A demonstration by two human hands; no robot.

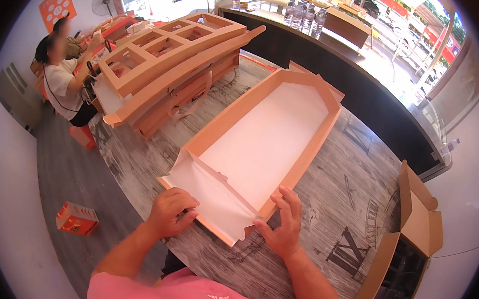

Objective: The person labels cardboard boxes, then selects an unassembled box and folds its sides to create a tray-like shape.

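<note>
A long open cardboard tray (266, 131) lies on the table in front of me, brown walled with a white inside floor. Its far end narrows with angled corners, and its near end has a white flap (206, 193) folded outward. My left hand (173, 211) is at the flap's outer edge on the left, fingers curled over it. At the near right corner is my right hand (282, 224), its thumb by the corner and its fingers spread along the side wall. The undersides of both hands are hidden.
Cardboard pieces with window cut-outs (171, 48) are stacked at far left. An open brown carton (405, 249) is at right. Water bottles (302, 17) stand on the black-fronted counter (357, 85). A person (68, 78) sits at left; an orange-white box (77, 218) is on the floor.
</note>
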